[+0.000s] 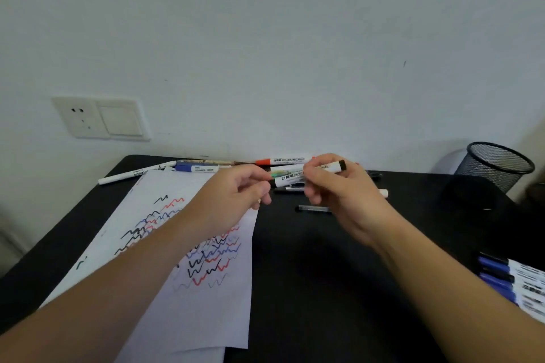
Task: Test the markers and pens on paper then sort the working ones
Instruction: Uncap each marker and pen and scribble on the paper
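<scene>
A black counter (324, 289) spreads out in front of me, butted against a pale wall (265, 38) that carries a socket-and-switch plate (101, 117) on the left. A long sheet of white paper (206, 312) lies on the counter's left half, covered in black, red and blue zigzag test strokes, and my left forearm crosses above it. At the far right corner stands a black mesh pen cup (498, 163). Along the wall edge lies a loose row of markers (206, 168), among them a blue-capped one and a red-capped one, with a few more pens on the bare counter under my hands. At the right edge, close to me, a batch of blue and black markers (513, 283) lies side by side. I hold a white whiteboard marker with a black end (312, 174) in the air above the counter's middle: my right hand (339, 186) has its fingers curled round the barrel, while my left hand (236, 194) pinches the marker's left end with thumb and fingertips.
</scene>
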